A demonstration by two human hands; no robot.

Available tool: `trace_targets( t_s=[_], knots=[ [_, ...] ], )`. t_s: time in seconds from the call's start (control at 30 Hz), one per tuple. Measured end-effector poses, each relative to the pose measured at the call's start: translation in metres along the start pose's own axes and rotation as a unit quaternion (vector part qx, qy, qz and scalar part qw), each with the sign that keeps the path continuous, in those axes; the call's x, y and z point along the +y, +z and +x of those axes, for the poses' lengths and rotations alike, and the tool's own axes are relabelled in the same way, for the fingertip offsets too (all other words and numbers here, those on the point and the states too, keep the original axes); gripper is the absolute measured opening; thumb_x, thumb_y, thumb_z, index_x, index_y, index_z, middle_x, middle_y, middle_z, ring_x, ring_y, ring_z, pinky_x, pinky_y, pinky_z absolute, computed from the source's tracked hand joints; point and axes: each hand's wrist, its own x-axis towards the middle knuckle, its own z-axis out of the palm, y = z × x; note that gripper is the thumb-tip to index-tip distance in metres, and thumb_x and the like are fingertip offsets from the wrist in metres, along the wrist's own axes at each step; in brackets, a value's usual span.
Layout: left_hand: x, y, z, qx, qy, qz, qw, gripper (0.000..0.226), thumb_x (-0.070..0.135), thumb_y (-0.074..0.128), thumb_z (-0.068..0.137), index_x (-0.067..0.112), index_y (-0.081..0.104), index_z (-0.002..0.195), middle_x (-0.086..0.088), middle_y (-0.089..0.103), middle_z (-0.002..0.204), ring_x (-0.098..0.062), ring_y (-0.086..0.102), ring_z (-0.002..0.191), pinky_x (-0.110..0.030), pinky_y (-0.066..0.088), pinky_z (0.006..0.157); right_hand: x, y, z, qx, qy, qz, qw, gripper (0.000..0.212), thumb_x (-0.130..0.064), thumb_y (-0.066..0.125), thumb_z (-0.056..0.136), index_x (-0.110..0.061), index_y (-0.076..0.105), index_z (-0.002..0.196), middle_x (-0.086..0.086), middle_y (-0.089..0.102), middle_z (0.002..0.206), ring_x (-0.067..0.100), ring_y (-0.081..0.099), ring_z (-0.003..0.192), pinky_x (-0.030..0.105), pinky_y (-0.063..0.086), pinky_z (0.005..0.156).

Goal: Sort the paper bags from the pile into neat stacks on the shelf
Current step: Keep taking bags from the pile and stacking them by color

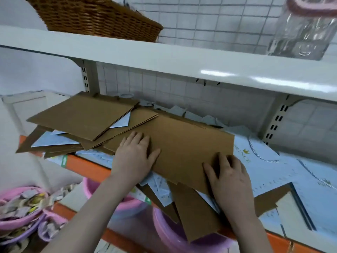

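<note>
- Brown paper bag (pixel 184 150) lay flat on top of the pile, long axis running from lower right up toward the upper left, far end pointing at the back wall.
- It sat mid-shelf, near edge hanging just over the shelf's orange front edge (pixel 87 166).
- Left hand (pixel 134 157) pressed flat on the bag's left near part, fingers straight and spread, gripping nothing.
- Right hand (pixel 228 179) rested on the bag's near right corner, fingers bent over the paper; could not tell if it pinched the edge or only pressed.
- Bag was plain kraft brown, folded flat, no print showing, edges crisp.
- More brown bags (pixel 83 115) lay fanned and skewed to its left, others stuck out crooked beneath it over the shelf front.
- White printed bags (pixel 264 161) with gold lettering and cord handles lay underneath and to the right, mixed in.
- Shelf was white metal with slotted brackets, wire grid panel (pixel 209 21) and white tiles behind.
- Upper shelf (pixel 164 61) held a wicker basket (pixel 94 17) on the left and a clear glass jar (pixel 302 31) on the right.
- Pink plastic basins (pixel 169 229) stood below the shelf; a basin of patterned cloth (pixel 23 209) at lower left.
</note>
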Motion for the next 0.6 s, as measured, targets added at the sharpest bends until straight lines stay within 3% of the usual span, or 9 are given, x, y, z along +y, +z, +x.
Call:
trace_targets(
  t_s=[0.3, 0.5, 0.6],
  knots=[
    [0.023, 0.012, 0.001, -0.062, 0.031, 0.014, 0.997, 0.077, 0.065, 0.008, 0.09, 0.019, 0.006, 0.151, -0.003, 0.007, 0.159, -0.019, 0.004, 0.146, -0.036, 0.003, 0.118, 0.015, -0.004, 0.0, 0.007, 0.083, 0.015, 0.996, 0.066, -0.051, 0.037, 0.094, -0.009, 0.029, 0.144, 0.013, 0.042, 0.139, 0.027, 0.034, 0.13, 0.033, 0.023, 0.109],
    [0.029, 0.003, -0.009, -0.063, 0.087, 0.001, 0.994, 0.07, 0.065, 0.014, 0.091, 0.024, 0.025, 0.147, 0.003, 0.024, 0.154, -0.019, 0.019, 0.14, -0.036, 0.017, 0.113, 0.026, -0.009, -0.005, 0.021, 0.163, 0.045, 0.985, 0.062, -0.047, 0.048, 0.091, -0.005, 0.04, 0.137, 0.017, 0.05, 0.127, 0.033, 0.041, 0.12, 0.038, 0.029, 0.102],
    [0.024, -0.002, -0.002, -0.049, 0.074, -0.031, 0.996, 0.064, 0.061, 0.023, 0.092, 0.021, 0.038, 0.14, 0.0, 0.033, 0.147, -0.021, 0.027, 0.135, -0.037, 0.022, 0.11, 0.03, -0.006, -0.007, 0.028, 0.175, 0.062, 0.982, 0.06, -0.043, 0.052, 0.091, -0.004, 0.043, 0.135, 0.016, 0.051, 0.128, 0.033, 0.041, 0.122, 0.038, 0.03, 0.103]
  ],
)
